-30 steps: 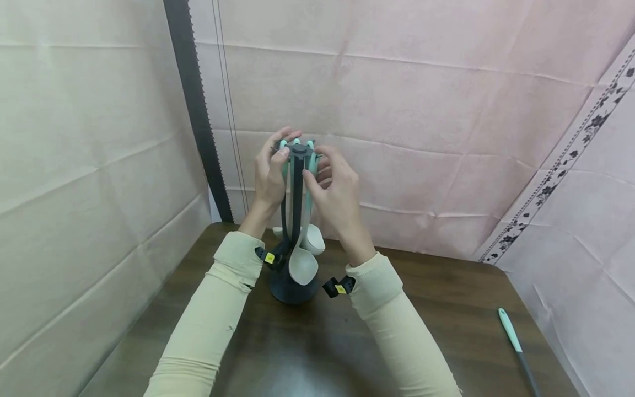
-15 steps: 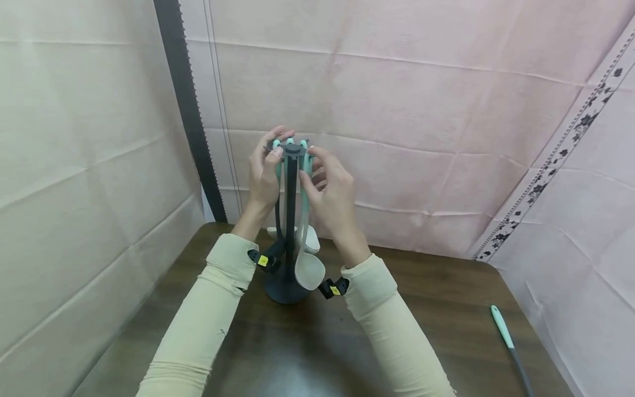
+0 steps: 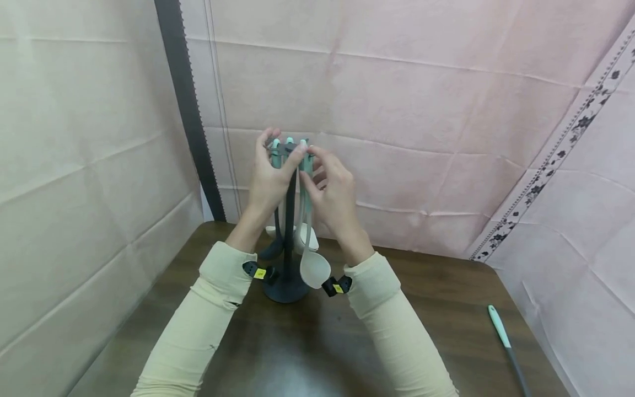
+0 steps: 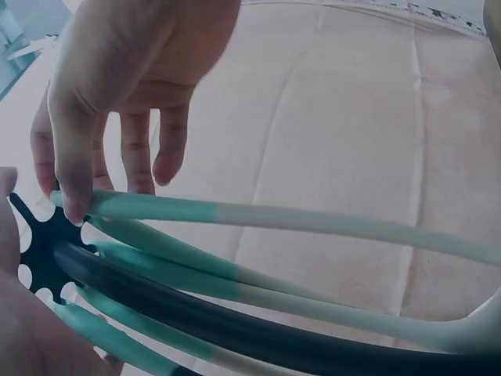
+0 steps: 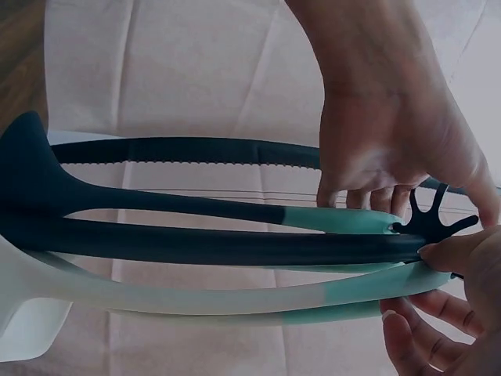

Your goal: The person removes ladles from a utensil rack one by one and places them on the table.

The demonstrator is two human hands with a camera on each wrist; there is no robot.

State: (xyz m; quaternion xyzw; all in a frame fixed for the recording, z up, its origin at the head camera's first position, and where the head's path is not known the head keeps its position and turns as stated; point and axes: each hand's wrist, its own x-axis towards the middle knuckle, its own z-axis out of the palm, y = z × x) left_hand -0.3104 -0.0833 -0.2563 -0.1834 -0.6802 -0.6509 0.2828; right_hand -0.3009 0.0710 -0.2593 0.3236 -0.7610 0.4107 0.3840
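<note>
A dark utensil stand (image 3: 286,289) with a round base and a notched top (image 4: 48,249) stands at the back of the table. Several teal-handled utensils hang round it. My right hand (image 3: 337,193) pinches the teal handle of a white spoon (image 3: 315,270) at the stand's right front. My left hand (image 3: 270,179) grips the stand's top, its fingers behind and its thumb reaching across to the top of the spoon handle. A dark utensil (image 5: 156,200) and a white utensil with a deep head (image 3: 306,238) hang nearby. Whether the spoon is fully in its notch is hard to tell.
A utensil with a teal handle and dark shaft (image 3: 500,328) lies at the right side of the brown table (image 3: 421,309), its far end out of frame. Pale cloth (image 3: 407,132) hangs close behind the stand and on both sides.
My left thumb has moved right across the stand's top to the spoon handle. The spoon's head has swung to the right. My right hand keeps its pinch in nearly the same place.
</note>
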